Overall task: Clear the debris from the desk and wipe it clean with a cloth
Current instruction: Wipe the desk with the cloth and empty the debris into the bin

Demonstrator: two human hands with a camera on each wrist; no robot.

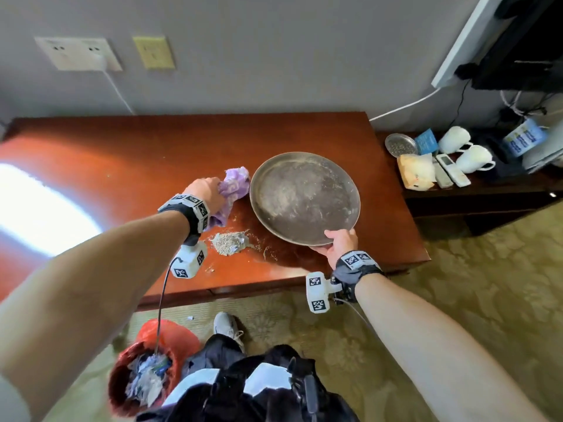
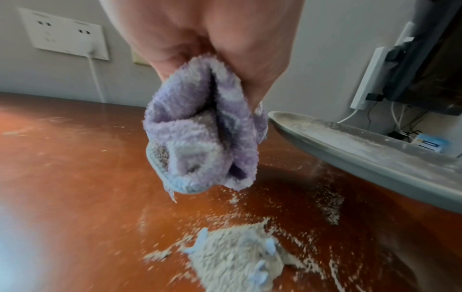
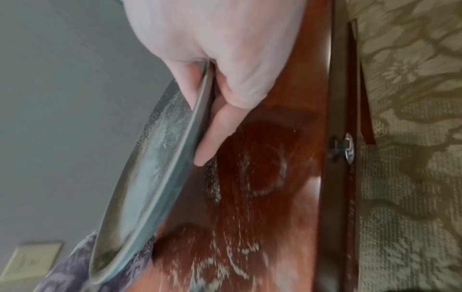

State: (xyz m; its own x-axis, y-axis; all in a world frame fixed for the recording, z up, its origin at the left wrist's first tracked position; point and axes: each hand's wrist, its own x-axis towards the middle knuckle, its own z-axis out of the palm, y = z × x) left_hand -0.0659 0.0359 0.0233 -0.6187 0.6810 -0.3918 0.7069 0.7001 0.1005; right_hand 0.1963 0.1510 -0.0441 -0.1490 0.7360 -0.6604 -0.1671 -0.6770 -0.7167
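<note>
A pile of grey gritty debris point(image 1: 229, 242) with pale blue scraps lies on the red-brown wooden desk point(image 1: 137, 153); loose grains spread to its right. My left hand point(image 1: 203, 190) grips a bunched purple cloth point(image 1: 233, 190) above the desk, beside the pile point(image 2: 235, 256); the cloth point(image 2: 200, 138) hangs from my fingers. My right hand point(image 1: 341, 243) grips the near rim of a round, dusty metal tray point(image 1: 304, 196), thumb on top, fingers underneath. In the right wrist view the tray point(image 3: 150, 177) is lifted and tilted above the desk point(image 3: 275, 197).
A bin with a red liner point(image 1: 146, 367), holding paper scraps, stands on the carpet by my feet. A lower side table at right carries two white mugs point(image 1: 463, 150), remotes point(image 1: 451, 170), a small metal dish point(image 1: 400, 144) and packets. Wall sockets point(image 1: 79, 53) and a cable sit behind the desk.
</note>
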